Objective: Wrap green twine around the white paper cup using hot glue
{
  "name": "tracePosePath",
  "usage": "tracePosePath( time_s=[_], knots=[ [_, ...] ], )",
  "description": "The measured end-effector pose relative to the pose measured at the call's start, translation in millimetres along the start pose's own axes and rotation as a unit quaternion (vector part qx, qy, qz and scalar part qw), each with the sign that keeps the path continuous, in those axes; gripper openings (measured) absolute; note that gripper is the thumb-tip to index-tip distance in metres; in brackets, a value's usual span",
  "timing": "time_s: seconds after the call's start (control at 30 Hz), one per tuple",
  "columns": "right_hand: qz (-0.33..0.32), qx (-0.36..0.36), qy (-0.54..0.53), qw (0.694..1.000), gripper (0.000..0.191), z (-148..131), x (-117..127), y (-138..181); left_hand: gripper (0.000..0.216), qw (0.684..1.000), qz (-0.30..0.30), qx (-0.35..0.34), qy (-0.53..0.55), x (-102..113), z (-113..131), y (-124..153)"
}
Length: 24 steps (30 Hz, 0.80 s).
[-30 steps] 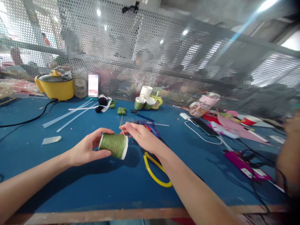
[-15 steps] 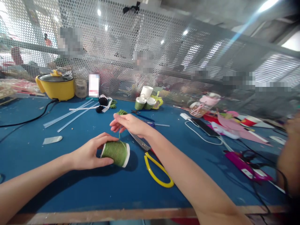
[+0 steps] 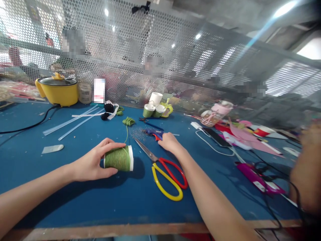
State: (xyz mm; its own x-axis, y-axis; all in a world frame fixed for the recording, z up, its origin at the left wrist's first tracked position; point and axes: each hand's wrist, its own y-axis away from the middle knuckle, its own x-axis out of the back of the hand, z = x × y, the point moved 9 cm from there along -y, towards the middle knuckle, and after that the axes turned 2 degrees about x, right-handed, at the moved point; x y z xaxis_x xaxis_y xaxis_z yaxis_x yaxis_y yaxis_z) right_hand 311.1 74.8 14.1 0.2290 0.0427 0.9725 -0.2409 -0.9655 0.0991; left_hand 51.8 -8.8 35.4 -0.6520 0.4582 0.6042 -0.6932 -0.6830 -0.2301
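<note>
My left hand (image 3: 91, 164) is closed round a spool of green thread (image 3: 117, 159) that lies on its side on the blue table (image 3: 105, 201). A thin green strand runs from the spool up to a small green thread bundle (image 3: 128, 121). My right hand (image 3: 170, 143) lies low on the table, right of the spool and apart from it. Its fingers are stretched out, the tips at a small blue-and-red tool (image 3: 153, 133). Scissors with one yellow and one red handle (image 3: 168, 177) lie between my forearms, blades pointing towards the spool.
A yellow pot (image 3: 58, 91) with a black cord stands at the back left. Clear sticks (image 3: 75, 121), paper cups (image 3: 154, 107), a phone with white cable (image 3: 217, 136) and a pink device (image 3: 258, 178) lie about. Another person's arm (image 3: 304, 167) shows at the right. Perforated screen behind.
My right hand let go of the green strand and dropped to the table by the small tool. The spool, still in my left hand, settled lower. The scissors are now fully uncovered.
</note>
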Motion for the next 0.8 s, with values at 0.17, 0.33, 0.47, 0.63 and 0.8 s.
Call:
tracePosePath(
  time_s=[0.17, 0.33, 0.47, 0.63, 0.8],
  knots=[
    [0.049, -0.018, -0.059, 0.997, 0.032, 5, 13, 6, 0.051, 0.998, 0.031, -0.021, -0.044, 7, 5, -1],
    [0.028, 0.074, -0.194, 0.978, 0.022, -19, 32, 42, 0.047, 0.994, 0.060, -0.030, -0.081, 14, 4, -1],
    [-0.040, 0.163, -0.363, 0.917, 0.022, -51, 38, 79, 0.044, 0.988, 0.084, -0.052, -0.115, 21, 5, -1],
    [-0.048, 0.187, -0.323, 0.926, 0.022, -72, 40, 109, 0.043, 0.985, 0.097, -0.061, -0.125, 27, 3, -1],
    [0.027, 0.216, -0.196, 0.956, 0.024, -72, 45, 120, 0.044, 0.992, 0.110, -0.015, -0.067, 32, -11, -3]
  ],
)
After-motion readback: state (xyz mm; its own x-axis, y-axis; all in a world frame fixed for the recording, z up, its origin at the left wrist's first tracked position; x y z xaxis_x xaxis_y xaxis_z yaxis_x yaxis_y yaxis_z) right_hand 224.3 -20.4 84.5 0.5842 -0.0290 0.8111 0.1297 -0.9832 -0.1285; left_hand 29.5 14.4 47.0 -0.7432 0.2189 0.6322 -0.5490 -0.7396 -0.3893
